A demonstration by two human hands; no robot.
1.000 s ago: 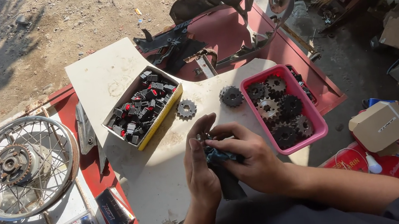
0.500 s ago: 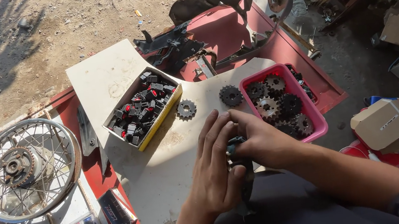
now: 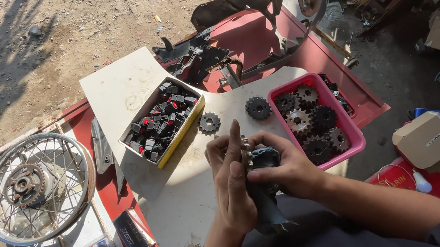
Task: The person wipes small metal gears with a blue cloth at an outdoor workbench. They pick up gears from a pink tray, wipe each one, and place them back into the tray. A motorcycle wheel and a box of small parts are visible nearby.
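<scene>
A small metal sprocket (image 3: 247, 144), only its toothed edge showing, sits clamped between two hands above the near edge of a pale board (image 3: 183, 189), wrapped partly in a dark cloth (image 3: 265, 193) that trails down toward the person's lap. The part lies directly between the palms, nearer the fingertips than the wrists, and its flat faces appear to stand upright, edge toward the camera; its long axis cannot be told beyond that. The left hand (image 3: 232, 184) stands flat and vertical against it, fingers pressed together and pointing away from the body. The right hand (image 3: 287, 169) curls around from the other side, its fingers closed over cloth and part alike, thumb across the front. Both hands touch it, neither clearly nearer. What shows of the sprocket is dull grey and glinting in sunlight. Just beyond the hands, two loose dark sprockets (image 3: 258, 107) lie on the board, one of them smaller, near a pink plastic tray (image 3: 354, 142) heaped with more toothed wheels. To the left, a yellow-sided box (image 3: 184, 138) holds small black and red parts. A spoked wheel (image 3: 35, 187) rests flat well off to the left, and a closed cardboard box (image 3: 429, 137) sits to the right among clutter.
</scene>
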